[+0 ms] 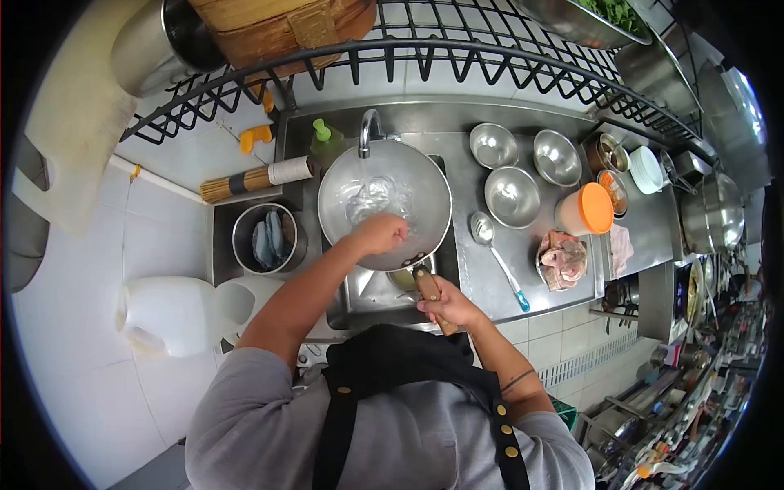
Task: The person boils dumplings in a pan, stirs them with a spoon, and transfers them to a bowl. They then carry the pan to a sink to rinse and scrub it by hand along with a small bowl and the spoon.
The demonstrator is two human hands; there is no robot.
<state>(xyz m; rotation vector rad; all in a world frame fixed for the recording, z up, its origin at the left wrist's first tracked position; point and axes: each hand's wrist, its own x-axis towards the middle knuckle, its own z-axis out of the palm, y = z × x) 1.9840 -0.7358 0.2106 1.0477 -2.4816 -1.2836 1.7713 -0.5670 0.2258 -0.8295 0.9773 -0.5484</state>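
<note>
A large metal wok (336,204) rests over the sink (359,306), with water in its bottom below the faucet (371,131). My right hand (451,302) is wrapped round the wok's wooden handle (426,286). Inside the wok, near its front side, is my left hand (380,234) with the fingers curled in. Whatever it may hold is hidden under the fingers. Left of the wok stands a pot (294,260) with blue-grey cloths in it. A green soap bottle (325,143) and a bamboo brush (245,181) are behind that.
On the steel counter to the right are several metal bowls (513,198), a slotted spoon (500,257), an orange-lidded tub (590,209) and a plate of raw meat (563,261). A black wire rack (408,45) hangs over the back. White plastic jugs (167,317) stand at left.
</note>
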